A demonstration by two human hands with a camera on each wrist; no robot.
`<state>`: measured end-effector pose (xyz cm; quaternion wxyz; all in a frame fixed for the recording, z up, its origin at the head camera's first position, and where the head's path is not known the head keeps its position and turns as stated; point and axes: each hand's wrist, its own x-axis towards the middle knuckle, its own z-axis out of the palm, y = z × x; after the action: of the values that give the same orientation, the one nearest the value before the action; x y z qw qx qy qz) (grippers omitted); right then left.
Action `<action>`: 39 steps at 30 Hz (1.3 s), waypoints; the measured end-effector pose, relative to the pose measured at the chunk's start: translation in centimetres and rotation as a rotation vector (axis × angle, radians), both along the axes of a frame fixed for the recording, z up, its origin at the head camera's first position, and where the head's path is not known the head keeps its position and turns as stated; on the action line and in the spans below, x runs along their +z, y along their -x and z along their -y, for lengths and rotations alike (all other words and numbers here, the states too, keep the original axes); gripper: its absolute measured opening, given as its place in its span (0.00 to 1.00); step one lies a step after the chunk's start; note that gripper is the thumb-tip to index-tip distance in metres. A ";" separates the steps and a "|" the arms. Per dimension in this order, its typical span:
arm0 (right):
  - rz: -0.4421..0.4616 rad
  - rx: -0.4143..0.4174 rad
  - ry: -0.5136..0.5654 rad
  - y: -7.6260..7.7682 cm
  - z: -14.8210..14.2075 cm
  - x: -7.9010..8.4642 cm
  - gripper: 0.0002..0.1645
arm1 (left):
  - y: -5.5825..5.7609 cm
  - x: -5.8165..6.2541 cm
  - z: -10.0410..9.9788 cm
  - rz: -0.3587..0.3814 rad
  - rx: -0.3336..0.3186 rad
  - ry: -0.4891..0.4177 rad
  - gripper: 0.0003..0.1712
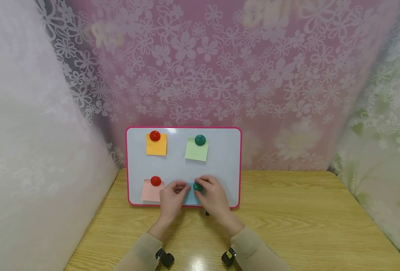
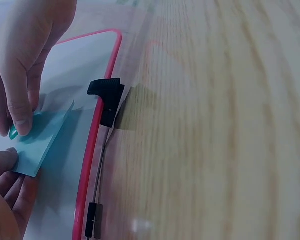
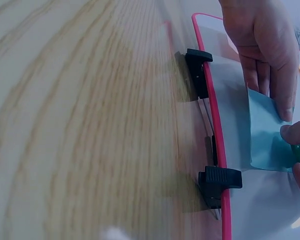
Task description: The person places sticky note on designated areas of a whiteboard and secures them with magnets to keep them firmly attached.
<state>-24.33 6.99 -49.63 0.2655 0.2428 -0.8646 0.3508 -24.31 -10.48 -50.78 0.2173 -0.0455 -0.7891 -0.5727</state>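
A light blue sticky note (image 1: 191, 200) lies against the lower middle of a whiteboard (image 1: 223, 160) with a pink frame. My left hand (image 1: 171, 198) pinches the note's left edge between thumb and fingers. At the note's upper part, my right hand (image 1: 215, 197) grips a round green magnet (image 1: 196, 186) from the right side. The right wrist view shows this magnet (image 3: 298, 152) between thumb and fingers, over the edge of the blue note (image 3: 268, 135). In the left wrist view the note's (image 2: 46, 137) lower edge stands slightly off the board.
Red magnets hold an orange note (image 1: 156, 147) at upper left and a pink note (image 1: 151, 192) at lower left. Another green magnet (image 1: 200, 140) holds a pale green note (image 1: 196, 151). Black clip feet (image 3: 221, 182) grip the board's bottom edge on the wooden table (image 1: 288, 214).
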 end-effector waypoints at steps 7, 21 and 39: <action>-0.027 -0.008 -0.005 -0.1 0.3 0.2 0.23 | 0.0 -0.1 0.0 -0.009 0.011 0.001 0.04; -0.012 -0.002 -0.032 0.1 0.6 0.3 0.22 | 0.1 -0.6 0.2 -0.035 0.004 0.015 0.05; -0.047 -0.001 -0.051 -0.1 0.8 0.8 0.23 | 0.0 -0.7 0.1 -0.043 0.004 0.009 0.05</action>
<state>-24.20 6.15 -48.84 0.2798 0.2573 -0.8669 0.3225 -24.29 -10.61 -51.50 0.2350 -0.0572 -0.7871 -0.5675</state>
